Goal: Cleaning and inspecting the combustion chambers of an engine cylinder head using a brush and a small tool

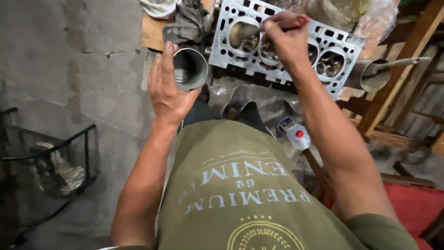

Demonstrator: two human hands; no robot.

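Far left: black metal wire rack (69, 153) on rough grey concrete floor (92, 69), crumpled rag-like bundle (62, 169) inside it. Left hand (167, 88) raised, fingers wrapped around a dull grey metal cylinder (190, 68), open mouth facing camera, smooth thin wall, dark inside; cylinder sits just left of the cylinder head's left edge, not touching it as far as visible. Grey cloth (187, 23) bunched above it on a wooden board (151, 32). Centre: cast aluminium cylinder head (240, 46), pale matte silver, many small rectangular and round holes, round chambers in a row, lying tilted on a wooden bench. Right hand (286, 37) over the head's middle chamber, fingers pinched closed on a thin small object, too hidden to name. Below, near the bench's lower edge, small white plastic bottle (298, 136) with red cap, blue-and-white label. Right: grey metal sleeve (372, 74) with a rod (397, 62) lying in it, crinkled clear plastic sheet (370, 18) at upper right, wooden beams (407, 60), red fabric (411, 203) in the lower right corner
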